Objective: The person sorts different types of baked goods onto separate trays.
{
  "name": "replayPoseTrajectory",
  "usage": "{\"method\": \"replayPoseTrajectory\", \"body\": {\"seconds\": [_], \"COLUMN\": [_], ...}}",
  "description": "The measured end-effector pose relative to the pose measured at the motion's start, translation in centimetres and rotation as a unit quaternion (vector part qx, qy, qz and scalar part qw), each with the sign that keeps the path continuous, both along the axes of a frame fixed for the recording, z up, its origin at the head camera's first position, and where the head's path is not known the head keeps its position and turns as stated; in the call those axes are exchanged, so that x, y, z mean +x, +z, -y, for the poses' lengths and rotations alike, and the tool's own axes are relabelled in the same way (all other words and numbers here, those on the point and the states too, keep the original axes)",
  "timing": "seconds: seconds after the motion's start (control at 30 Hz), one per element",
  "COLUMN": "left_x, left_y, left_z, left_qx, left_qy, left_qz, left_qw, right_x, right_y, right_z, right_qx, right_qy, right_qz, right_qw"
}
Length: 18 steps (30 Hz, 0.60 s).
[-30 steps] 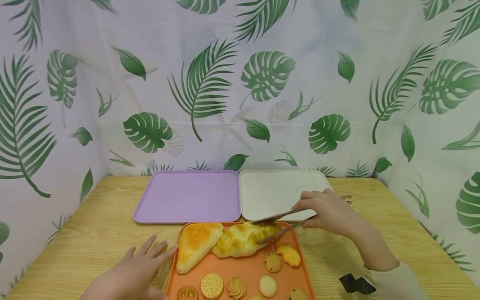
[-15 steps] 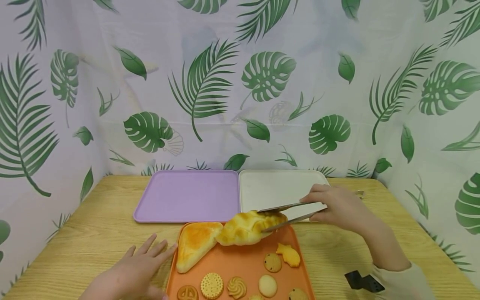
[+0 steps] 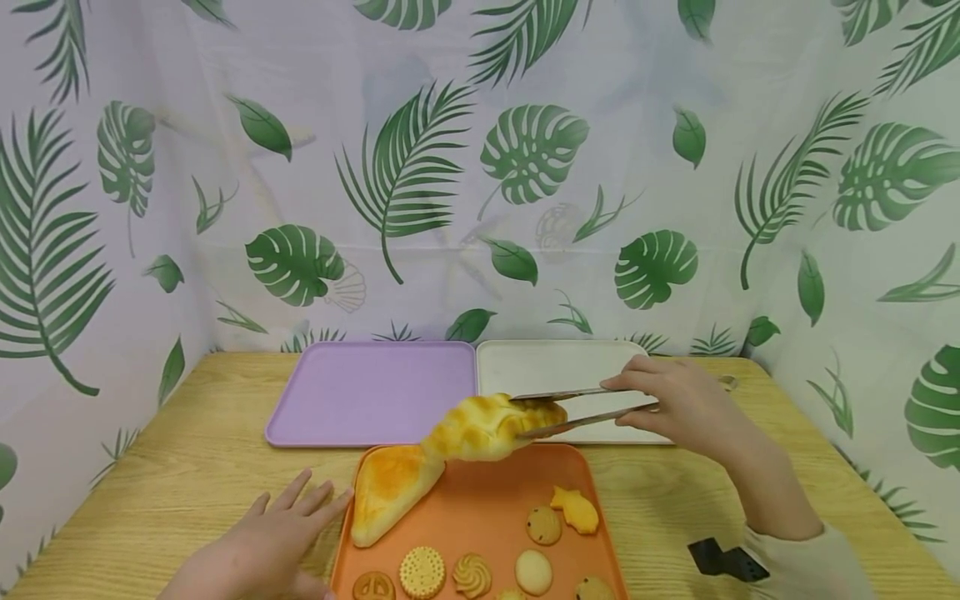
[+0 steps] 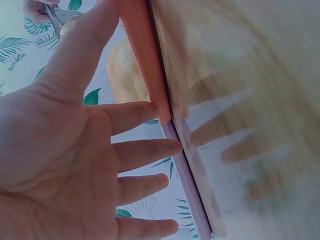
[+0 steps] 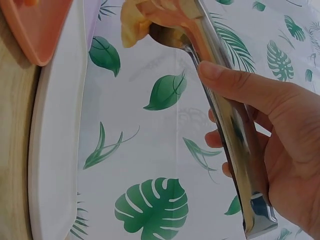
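In the head view my right hand (image 3: 686,404) grips a pair of metal tongs (image 3: 592,419), thumb on one arm and fingers round the other, as the right wrist view confirms. The tongs' tips pinch the right end of a golden braided bread loaf (image 3: 480,429), raised above the orange tray (image 3: 487,492). Its left end overlaps the triangular toast piece (image 3: 393,487) in this view; whether they touch I cannot tell. My left hand (image 3: 262,533) has its fingers spread beside the orange tray's left edge. Those fingertips reach the tray's side in the left wrist view.
Several biscuits lie on the orange tray, among them a fish-shaped one (image 3: 576,510), a round dotted one (image 3: 422,572) and a swirl (image 3: 472,575). Behind stand a purple tray (image 3: 375,396) and a white tray (image 3: 547,367) side by side. A leaf-patterned curtain (image 3: 450,208) encloses the wooden table (image 3: 187,442).
The braided loaf has come up off the orange tray in the tongs, its right end rising with my right hand. My left hand keeps its place at the tray.
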<state>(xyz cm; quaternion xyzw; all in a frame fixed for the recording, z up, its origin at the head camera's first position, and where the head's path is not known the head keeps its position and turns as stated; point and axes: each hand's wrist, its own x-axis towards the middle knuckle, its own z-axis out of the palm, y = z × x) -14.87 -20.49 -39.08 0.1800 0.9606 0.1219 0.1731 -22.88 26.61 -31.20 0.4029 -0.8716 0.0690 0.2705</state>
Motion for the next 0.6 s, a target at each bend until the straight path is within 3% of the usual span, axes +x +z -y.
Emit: {"method": "replayPoseTrajectory", "body": {"seconds": [0.17, 0.33, 0.6], "left_x": [0.2, 0.2, 0.0], "left_y": [0.2, 0.3, -0.1], "left_z": [-0.1, -0.2, 0.0], "left_qx": [0.004, 0.006, 0.009], "left_qy": [0.000, -0.004, -0.003], "left_qz": [-0.001, -0.001, -0.001], "left_qw": [1.0000, 1.0000, 1.0000], "right_x": [-0.1, -0.5, -2.9], "right_y": [0.3, 0.9, 1.6], "right_z": [0.7, 1.6, 3.2], "right_qx": [-0.003, -0.013, -0.017], "right_qy": [-0.012, -0.034, -0.038], "right_qz": [-0.010, 0.024, 0.054], "right_qw": [0.9999, 0.9990, 0.9977]}}
